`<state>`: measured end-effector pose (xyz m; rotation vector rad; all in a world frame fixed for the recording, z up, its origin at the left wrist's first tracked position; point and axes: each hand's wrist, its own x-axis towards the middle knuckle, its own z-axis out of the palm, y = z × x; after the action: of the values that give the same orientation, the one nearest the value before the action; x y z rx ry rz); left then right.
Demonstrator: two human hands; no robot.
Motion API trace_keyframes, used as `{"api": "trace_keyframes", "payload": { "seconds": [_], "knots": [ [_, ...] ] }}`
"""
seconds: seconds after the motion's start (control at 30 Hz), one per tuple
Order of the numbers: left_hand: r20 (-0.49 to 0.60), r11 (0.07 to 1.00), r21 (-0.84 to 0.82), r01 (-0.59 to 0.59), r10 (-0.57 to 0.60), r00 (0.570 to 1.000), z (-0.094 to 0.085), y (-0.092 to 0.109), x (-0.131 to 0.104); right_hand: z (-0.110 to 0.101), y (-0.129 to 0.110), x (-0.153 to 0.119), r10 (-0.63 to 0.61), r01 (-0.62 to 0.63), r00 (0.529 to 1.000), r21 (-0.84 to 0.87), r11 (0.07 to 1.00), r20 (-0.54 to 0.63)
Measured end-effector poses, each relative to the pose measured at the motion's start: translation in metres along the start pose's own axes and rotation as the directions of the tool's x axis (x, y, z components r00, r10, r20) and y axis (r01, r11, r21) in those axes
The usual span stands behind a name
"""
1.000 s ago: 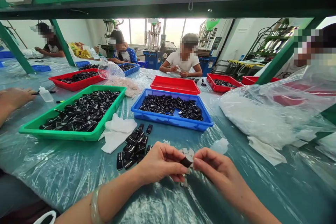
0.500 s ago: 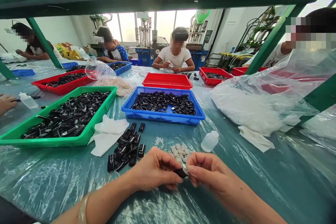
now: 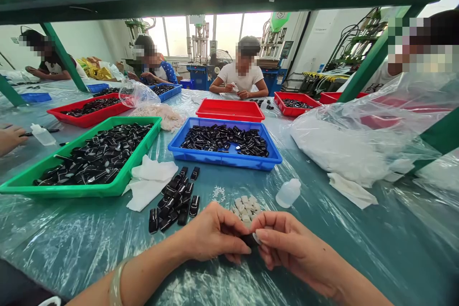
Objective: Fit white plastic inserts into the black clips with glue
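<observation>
My left hand [image 3: 211, 234] is closed around a small black plastic part [image 3: 250, 240], mostly covered by the fingers. Against the end of that part, my right hand [image 3: 287, 240] pinches a small whitish piece [image 3: 256, 238] between thumb and forefinger. Just beyond my fingertips lies a little heap of off-white pieces [image 3: 245, 206], with tiny white bits [image 3: 218, 194] to its left. Several loose black parts with silvery trim [image 3: 174, 201] lie left of my left hand. A translucent squeeze bottle [image 3: 288, 193] leans over on the plastic sheet beyond my right hand.
A green tray [image 3: 143, 147] and a blue tray [image 3: 224, 158] hold many black parts. White cloth [image 3: 152, 179] lies between them. Clear bags with white contents [image 3: 344, 148] bulge at the right. A green shelf beam [image 3: 222, 2] crosses overhead. Co-workers sit around the table.
The view has shifted slightly. My right fingers have closed in over the end of the black part, turning the whitish piece a little. Both hands keep their hold.
</observation>
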<state>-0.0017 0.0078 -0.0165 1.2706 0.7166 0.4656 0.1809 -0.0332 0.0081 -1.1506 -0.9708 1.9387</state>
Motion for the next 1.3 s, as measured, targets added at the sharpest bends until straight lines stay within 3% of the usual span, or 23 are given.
{"api": "trace_keyframes", "payload": {
  "seconds": [0.83, 0.97, 1.1, 1.2, 1.3],
  "knots": [
    [-0.016, 0.993, 0.109, -0.048, 0.050, 0.999, -0.001, 0.009, -0.003, 0.007, 0.019, 0.013, -0.011, 0.030, 0.998, 0.338, 0.941, -0.059],
    [-0.041, 0.999, 0.004, -0.040, 0.040, 0.998, 0.002, 0.010, -0.002, 0.007, 0.021, 0.013, -0.083, 0.094, 0.995, 0.358, 0.929, -0.046],
    [-0.047, 0.990, -0.125, -0.060, 0.054, 0.997, 0.006, 0.013, 0.000, 0.008, 0.016, 0.010, -0.226, 0.243, 0.970, 0.265, 0.933, -0.092],
    [-0.141, 0.975, -0.194, -0.109, 0.083, 0.987, 0.006, 0.016, 0.001, 0.009, 0.011, 0.008, -0.322, 0.345, 0.935, 0.175, 0.922, -0.149],
    [-0.230, 0.960, -0.224, -0.165, 0.113, 0.967, 0.006, 0.018, 0.001, 0.009, 0.012, 0.008, -0.346, 0.372, 0.917, 0.111, 0.922, -0.199]
  ]
}}
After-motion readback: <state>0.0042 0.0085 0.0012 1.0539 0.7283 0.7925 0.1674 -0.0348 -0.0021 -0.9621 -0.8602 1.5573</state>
